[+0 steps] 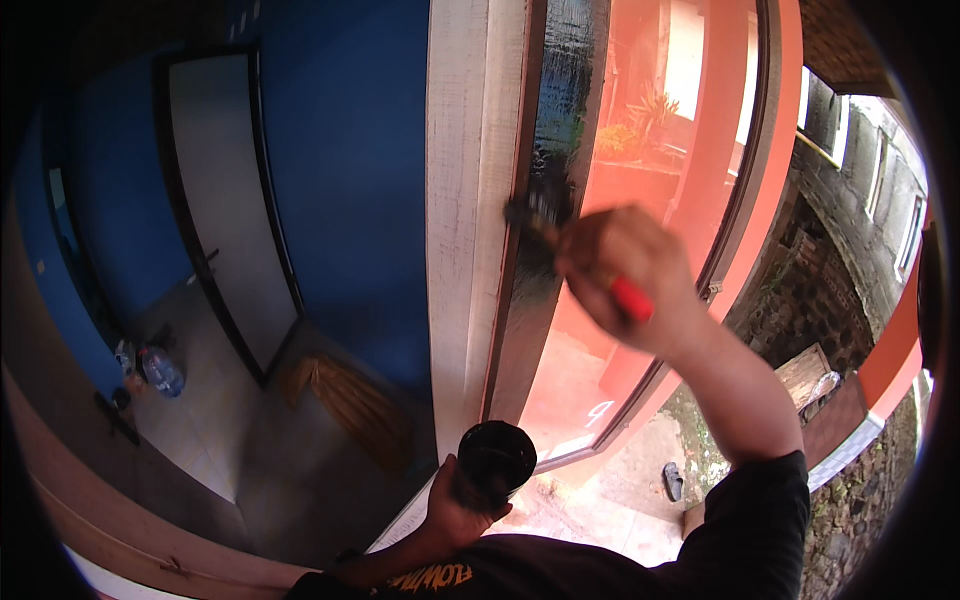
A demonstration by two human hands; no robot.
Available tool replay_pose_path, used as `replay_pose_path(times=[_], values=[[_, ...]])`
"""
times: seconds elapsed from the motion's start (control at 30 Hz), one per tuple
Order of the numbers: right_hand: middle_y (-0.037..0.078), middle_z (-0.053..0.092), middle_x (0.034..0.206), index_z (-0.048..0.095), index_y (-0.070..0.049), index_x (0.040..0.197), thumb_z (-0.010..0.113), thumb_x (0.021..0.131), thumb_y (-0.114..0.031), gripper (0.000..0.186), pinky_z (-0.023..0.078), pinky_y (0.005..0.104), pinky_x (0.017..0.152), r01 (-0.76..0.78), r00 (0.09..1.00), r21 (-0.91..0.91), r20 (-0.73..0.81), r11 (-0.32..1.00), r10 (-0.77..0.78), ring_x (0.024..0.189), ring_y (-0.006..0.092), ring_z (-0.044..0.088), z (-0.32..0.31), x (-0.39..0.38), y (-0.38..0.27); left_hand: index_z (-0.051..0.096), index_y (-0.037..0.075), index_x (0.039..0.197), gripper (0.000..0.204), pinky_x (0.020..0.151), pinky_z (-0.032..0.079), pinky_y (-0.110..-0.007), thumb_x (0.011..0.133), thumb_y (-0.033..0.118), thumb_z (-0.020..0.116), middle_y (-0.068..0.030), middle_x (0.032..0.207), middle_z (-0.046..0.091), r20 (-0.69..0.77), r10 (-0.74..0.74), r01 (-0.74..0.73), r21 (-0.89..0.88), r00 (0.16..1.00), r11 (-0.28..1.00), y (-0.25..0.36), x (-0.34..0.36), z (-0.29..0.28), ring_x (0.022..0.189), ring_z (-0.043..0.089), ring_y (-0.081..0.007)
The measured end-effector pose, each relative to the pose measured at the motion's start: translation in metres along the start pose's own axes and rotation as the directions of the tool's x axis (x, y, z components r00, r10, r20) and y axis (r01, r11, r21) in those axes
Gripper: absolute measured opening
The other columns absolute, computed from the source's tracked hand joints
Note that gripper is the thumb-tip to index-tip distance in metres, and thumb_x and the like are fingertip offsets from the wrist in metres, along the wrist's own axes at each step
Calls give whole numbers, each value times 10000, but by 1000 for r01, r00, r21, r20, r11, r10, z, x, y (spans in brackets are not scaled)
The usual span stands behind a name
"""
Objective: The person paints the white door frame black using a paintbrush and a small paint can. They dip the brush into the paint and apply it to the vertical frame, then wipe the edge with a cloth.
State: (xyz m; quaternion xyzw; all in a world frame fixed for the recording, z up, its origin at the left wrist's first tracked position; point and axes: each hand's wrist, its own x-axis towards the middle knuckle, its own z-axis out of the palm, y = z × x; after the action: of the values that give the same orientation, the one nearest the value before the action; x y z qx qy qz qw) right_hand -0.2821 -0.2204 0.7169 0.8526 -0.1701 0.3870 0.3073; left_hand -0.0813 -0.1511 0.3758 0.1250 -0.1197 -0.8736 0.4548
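Head view shows brush (541,225) at frame (524,350) edge, cup (497,462) well apart.

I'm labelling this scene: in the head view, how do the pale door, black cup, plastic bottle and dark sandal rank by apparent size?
1. Pale door
2. Black cup
3. Plastic bottle
4. Dark sandal
Apparent size only; the cup is nearest.

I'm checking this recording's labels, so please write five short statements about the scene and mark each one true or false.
1. The right hand holds a brush. True.
2. The black tub is also in the right hand. False: it is in the left hand.
3. The inside wall is green. False: it is blue.
4. The pale door has a dark frame. True.
5. The brush's handle end is white. False: it is red.
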Motion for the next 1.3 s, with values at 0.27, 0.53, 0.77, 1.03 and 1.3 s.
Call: replay_pose_path(times=[0.27, 0.53, 0.77, 1.03, 1.3], values=[[113, 659, 881, 600, -22, 853, 746, 791, 28, 166, 556, 385, 717, -186, 970, 135, 185, 973, 160, 852, 304, 686, -1, -14, -12, 509, 190, 1430, 670, 928, 516, -582, 980, 678, 418, -111, 1413, 565, 140, -81, 106, -178, 987, 978, 0, -1, -10, 1275, 553, -324], [125, 688, 941, 638, 2, 935, 769, 818, 49, 182, 547, 332, 686, 15, 904, -150, -420, 989, -77, 822, 261, 689, -20, 24, 19, 483, 191, 1449, 692, 916, 518, -578, 971, 689, 428, -113, 1433, 547, 66, -66, 75, -137, 996, 988, 0, -4, -5, 1272, 554, -330], [86, 664, 969, 628, -57, 875, 781, 713, -7, 229, 497, 366, 690, 47, 993, -74, -102, 996, -54, 811, 226, 631, 38, -62, -21, 487, 192, 1442, 714, 897, 536, -564, 937, 696, 502, -108, 1420, 560, -28, 33, -34, -25, 999, 999, 8, -11, 1, 1270, 555, -329], [103, 669, 931, 626, -52, 932, 762, 740, -22, 237, 536, 405, 721, -229, 973, 214, 81, 950, 216, 825, 300, 657, 41, -93, -51, 493, 181, 1447, 716, 879, 562, -562, 947, 694, 486, -121, 1430, 551, 78, -7, 16, -116, 997, 993, 7, -15, -1, 1268, 565, -322], [121, 655, 846, 577, -5, 825, 775, 784, 72, 216, 533, 347, 648, -150, 874, 54, -460, 987, 158, 789, 274, 691, -1, -15, -4, 477, 175, 1464, 727, 879, 570, -572, 953, 693, 477, -130, 1438, 542, 149, -12, 28, -106, 989, 994, 4, -10, -2, 1282, 562, -334]])
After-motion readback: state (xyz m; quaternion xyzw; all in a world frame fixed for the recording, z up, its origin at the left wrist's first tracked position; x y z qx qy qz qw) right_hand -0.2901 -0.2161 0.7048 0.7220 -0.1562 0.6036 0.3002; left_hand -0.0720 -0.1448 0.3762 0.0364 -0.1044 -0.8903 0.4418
